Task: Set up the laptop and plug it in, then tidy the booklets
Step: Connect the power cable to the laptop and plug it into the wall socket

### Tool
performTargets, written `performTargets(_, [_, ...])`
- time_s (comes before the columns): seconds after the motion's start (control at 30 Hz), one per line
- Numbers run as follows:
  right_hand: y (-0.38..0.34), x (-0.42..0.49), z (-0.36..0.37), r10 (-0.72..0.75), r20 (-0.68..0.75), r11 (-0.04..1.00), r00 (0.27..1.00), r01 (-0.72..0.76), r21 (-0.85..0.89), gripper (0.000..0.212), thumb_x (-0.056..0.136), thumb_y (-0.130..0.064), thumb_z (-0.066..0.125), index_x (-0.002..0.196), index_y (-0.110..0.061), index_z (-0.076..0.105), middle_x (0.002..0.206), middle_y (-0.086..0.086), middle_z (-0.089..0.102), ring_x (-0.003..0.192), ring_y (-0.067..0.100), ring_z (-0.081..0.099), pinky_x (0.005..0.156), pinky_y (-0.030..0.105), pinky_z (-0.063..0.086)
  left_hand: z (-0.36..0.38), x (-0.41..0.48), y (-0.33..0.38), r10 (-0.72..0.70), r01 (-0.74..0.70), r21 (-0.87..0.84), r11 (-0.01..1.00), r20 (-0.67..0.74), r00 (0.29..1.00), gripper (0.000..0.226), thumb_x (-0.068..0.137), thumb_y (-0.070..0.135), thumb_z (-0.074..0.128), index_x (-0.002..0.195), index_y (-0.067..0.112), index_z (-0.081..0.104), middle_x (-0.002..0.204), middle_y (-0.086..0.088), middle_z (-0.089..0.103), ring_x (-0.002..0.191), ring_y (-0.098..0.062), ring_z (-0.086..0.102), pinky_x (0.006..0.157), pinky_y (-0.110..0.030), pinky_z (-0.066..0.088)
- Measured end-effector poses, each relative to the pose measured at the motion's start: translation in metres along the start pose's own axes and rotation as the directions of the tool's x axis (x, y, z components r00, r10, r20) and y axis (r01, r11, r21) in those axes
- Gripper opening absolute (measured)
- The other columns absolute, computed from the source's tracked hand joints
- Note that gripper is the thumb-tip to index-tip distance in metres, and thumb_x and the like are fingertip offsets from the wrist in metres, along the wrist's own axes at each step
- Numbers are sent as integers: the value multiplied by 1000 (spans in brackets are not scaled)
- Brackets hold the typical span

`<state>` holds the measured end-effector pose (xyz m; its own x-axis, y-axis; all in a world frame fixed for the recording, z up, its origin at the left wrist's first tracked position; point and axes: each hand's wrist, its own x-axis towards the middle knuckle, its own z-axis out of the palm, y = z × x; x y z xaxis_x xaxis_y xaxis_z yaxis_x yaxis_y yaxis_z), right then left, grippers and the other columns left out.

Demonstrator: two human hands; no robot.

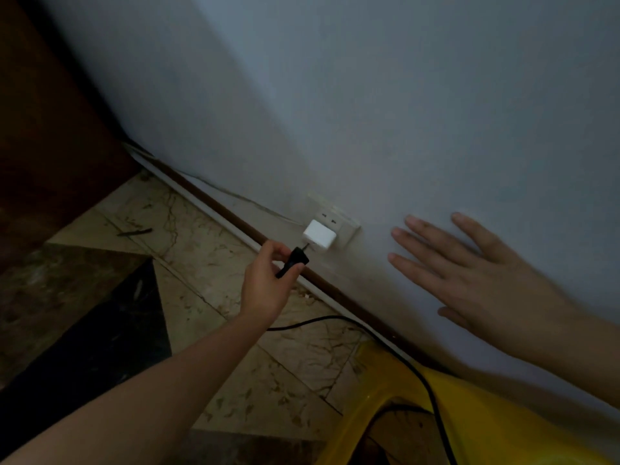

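plastic of a yellow seat (486, 424) lay nearest, below and right of the socket (339, 218). a black cable (407, 362) was draped over its edge and ran up along the floor (201, 229) toward the socket. the left hand (268, 280) was just below-left of the socket, thumb and fingers pinching a black plug (296, 262). its metal pin was aimed up at a white adapter (318, 235) that sat over the socket's lower-left part. the pin's tip looked to be at the adapter's underside; whether it had touched or entered could not be told. right of the socket, the right hand (469, 280) was spread flat on the wall (369, 95), fingers straight and grasping nothing, seemingly as a brace. two free slots showed on the socket above the adapter. a brown skirting (214, 204) ran under the socket, and far left of it stood dark wood (43, 129).

laptop and booklets were out of view, so the task's thing to hand was the plug, just below-left of the socket. the step in hand seemed to be the plugging in, at the power end. the next move would call for lining the pin up with a matching hole, which the dim light hid. a straight push would follow, without knocking the adapter loose. the booklets would be left for after.
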<state>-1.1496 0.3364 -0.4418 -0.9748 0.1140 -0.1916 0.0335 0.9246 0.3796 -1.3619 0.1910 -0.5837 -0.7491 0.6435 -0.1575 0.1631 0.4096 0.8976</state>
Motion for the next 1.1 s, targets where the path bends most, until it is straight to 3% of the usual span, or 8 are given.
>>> performTargets(0.23, [1,-3,5,-7,-94,998,996,1,-58,76,72,-19,64,143,-8,40,155,17,27,144,35,22,120,46,-6,10,-6,-1,50,-48,103,994,-24,998,17,84,20,65,79,19,48,78,8,57,59,-10,50,53,-22,38])
performTargets(0.37, [1,-2,7,-7,-62,996,998,1,-89,83,68,-20,69,144,-8,39,156,17,23,146,35,17,119,48,-7,11,-10,-3,80,-75,116,990,-44,996,18,85,19,64,74,18,49,78,2,58,64,-13,52,54,-20,38])
performTargets(0.53, [0,-3,5,7,-13,995,1000,-8,-104,96,59,-25,78,145,-9,37,157,18,20,147,34,11,118,49,-11,9,-11,-4,113,-105,140,985,-53,992,16,84,15,65,74,15,52,83,0,60,67,-14,53,56,-7,39])
performTargets(1.1, [-2,-2,3,21,-19,994,1000,-22,-102,90,64,-24,76,144,-9,39,156,17,21,147,34,12,118,49,-10,12,-19,3,146,-136,120,983,-73,987,21,80,10,68,71,17,51,85,-1,56,70,-11,51,59,-9,38])
